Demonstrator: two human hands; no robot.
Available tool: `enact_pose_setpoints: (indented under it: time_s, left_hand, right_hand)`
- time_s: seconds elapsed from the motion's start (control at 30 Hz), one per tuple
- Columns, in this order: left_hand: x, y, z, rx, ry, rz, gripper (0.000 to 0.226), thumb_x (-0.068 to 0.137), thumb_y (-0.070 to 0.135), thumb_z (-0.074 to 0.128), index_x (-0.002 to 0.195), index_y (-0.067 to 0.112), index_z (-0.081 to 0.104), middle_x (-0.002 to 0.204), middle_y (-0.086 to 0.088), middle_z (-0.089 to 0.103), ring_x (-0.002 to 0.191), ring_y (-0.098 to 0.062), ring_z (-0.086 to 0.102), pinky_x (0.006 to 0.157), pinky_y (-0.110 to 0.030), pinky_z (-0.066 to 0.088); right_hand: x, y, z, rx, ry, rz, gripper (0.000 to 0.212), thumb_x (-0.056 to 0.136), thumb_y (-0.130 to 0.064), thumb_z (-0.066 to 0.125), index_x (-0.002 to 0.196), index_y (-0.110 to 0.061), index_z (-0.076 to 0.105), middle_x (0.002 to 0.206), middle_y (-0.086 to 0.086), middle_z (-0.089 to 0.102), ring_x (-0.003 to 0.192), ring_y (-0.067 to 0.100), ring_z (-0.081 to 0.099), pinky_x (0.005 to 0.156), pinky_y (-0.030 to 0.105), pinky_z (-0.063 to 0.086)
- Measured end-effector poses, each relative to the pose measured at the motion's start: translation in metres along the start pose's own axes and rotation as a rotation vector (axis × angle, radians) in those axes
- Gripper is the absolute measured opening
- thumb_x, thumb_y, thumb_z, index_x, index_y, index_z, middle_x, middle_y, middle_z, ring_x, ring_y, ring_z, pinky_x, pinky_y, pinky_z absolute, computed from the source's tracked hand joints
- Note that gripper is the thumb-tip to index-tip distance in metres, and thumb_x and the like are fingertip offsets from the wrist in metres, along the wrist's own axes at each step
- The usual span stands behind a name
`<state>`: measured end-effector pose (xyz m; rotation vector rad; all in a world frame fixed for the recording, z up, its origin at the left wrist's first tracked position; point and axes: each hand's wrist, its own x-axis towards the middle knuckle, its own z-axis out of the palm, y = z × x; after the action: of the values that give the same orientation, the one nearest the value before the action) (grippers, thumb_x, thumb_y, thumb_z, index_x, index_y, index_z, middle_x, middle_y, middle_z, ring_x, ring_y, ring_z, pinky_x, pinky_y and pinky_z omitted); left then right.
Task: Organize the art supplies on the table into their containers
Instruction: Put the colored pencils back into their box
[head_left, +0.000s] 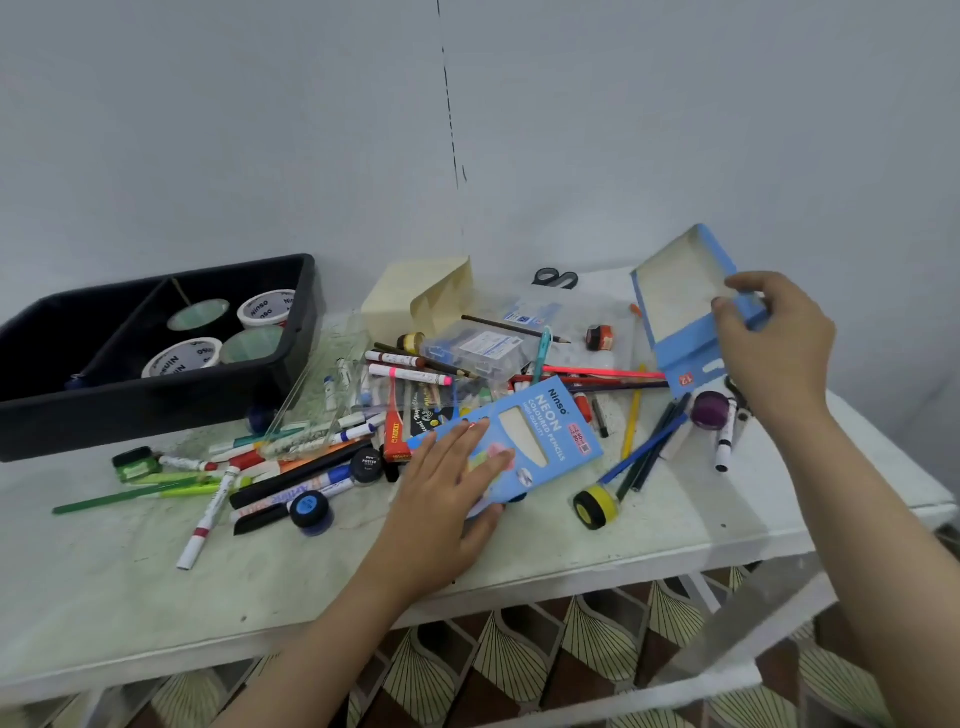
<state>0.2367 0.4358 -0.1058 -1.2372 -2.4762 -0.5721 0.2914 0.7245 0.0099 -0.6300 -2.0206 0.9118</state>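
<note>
Centre of frame: left hand (447, 483) lies flat on the blue pencil sleeve (558, 423), fingers straight and spread, pressing it to the table (571, 551) rather than gripping it. Right of frame, upper: right hand (774, 338) pinches the near wall of the open blue tray (680, 291) between thumb and fingertips, and the tray is tilted up with its hollow side facing the camera. It looks empty inside. Loose coloured pencils (644, 449) lie scattered between and below the two hands, some crossing each other. Markers and small paint pots are heaped left of centre. The black bin (130, 415) sits at upper left and holds round tubs. Handling judgement: both blue pieces appear to be thin printed card, so they are light and easily creased or crushed. The tray is best held by its long side walls or a corner, not squeezed across the open mouth. The sleeve's glossy face will probably slide under a flat palm, so take it by its long edges. The pencils are stiff, slim and likely to roll. Gather several at mid-shaft and feed them in with points aligned, since tips may snap if jammed.
</note>
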Motion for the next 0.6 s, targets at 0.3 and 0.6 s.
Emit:
enact_pose_setpoints:
  time_s: [0.3, 0.6]
  left_hand:
    - [0.016, 0.009, -0.015, -0.168, 0.116, -0.046, 0.045, 0.092, 0.041, 0.044, 0.134, 0.024, 0.047, 0.147, -0.003, 0.038, 0.137, -0.02, 0.03, 0.11, -0.049, 0.027]
    - [0.034, 0.032, -0.056, -0.033, 0.012, 0.117, 0.087, 0.074, 0.064, 0.061, 0.147, 0.031, 0.025, 0.156, 0.002, 0.015, 0.145, -0.015, 0.008, 0.118, -0.039, 0.003]
  right_hand:
    - [-0.002, 0.01, -0.015, 0.38, -0.206, 0.216, 0.023, 0.09, -0.034, 0.06, 0.069, -0.028, 0.067, 0.079, -0.008, 0.057, 0.065, 0.013, 0.046, 0.053, 0.025, 0.039]
    - [0.006, 0.008, -0.012, 0.248, -1.016, 0.145, 0.016, 0.067, -0.015, 0.062, 0.062, -0.024, 0.075, 0.084, -0.007, 0.069, 0.1, 0.019, 0.058, 0.076, 0.017, 0.044]
